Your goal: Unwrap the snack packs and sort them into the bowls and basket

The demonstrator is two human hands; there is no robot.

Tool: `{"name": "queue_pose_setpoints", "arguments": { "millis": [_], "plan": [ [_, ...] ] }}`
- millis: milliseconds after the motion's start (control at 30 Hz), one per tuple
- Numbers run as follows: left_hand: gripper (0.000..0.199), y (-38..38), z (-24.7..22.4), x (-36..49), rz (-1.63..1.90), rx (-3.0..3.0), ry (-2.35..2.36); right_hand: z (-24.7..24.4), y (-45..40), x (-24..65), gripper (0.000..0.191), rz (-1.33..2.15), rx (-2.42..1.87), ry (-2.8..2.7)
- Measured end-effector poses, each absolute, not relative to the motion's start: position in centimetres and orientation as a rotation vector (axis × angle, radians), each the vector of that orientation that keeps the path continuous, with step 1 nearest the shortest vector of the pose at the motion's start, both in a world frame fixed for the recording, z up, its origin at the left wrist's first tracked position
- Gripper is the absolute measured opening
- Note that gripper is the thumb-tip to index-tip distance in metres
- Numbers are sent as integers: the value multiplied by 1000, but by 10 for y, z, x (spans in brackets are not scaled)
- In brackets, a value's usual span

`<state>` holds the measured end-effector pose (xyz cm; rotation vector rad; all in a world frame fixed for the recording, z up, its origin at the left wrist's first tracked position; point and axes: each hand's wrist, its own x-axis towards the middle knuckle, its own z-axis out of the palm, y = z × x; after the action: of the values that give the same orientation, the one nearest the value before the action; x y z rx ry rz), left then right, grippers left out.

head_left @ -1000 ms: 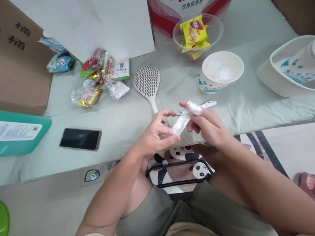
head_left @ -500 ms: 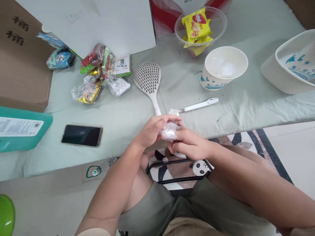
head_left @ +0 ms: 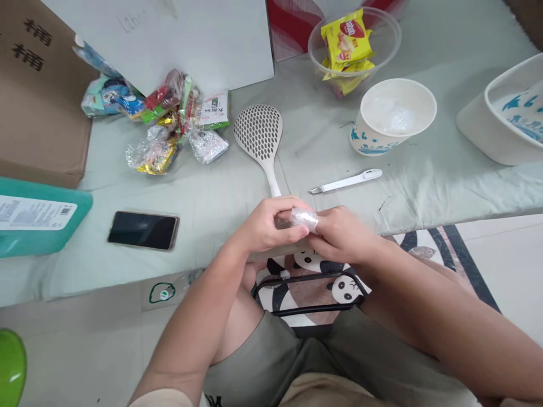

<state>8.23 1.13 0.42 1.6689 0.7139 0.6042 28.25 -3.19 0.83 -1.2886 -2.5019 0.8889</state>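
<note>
A crumpled piece of clear plastic wrap (head_left: 304,219) is bunched between my two hands, above the table's front edge. My left hand (head_left: 271,226) closes on its left side, thumb below and fingers above. At its right end, the closed fingers of my right hand (head_left: 341,234) grip it. A white slotted skimmer (head_left: 258,131) lies just beyond my left hand, which hides the end of its handle. Beyond my right hand rests a white utility knife (head_left: 348,181) with its blade tip showing.
Wrapped snacks (head_left: 173,118) lie at back left, with a phone (head_left: 143,230) and a teal container (head_left: 46,217) nearer. A paper cup (head_left: 373,141) holds clear plastic. Behind it, a clear bowl (head_left: 386,42) holds yellow packets; a white bin (head_left: 479,121) is at right.
The plastic wrap has shifted slightly right and become a narrower bunch, drawn away from the knife's tip. My right hand has turned and moved up a little. The view has shifted slightly.
</note>
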Motion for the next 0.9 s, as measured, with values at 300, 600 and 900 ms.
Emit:
{"name": "queue_pose_setpoints", "arguments": {
  "millis": [300,600,900],
  "plan": [
    [38,10,7,85,500,1462,893,15,-32,281,38,707,-1543,-2657],
    [38,15,10,84,587,1263,881,16,-31,284,41,701,-1434,-2619],
    [43,24,5,79,833,993,932,6,-27,293,28,800,-1282,-1876]
  ]
}}
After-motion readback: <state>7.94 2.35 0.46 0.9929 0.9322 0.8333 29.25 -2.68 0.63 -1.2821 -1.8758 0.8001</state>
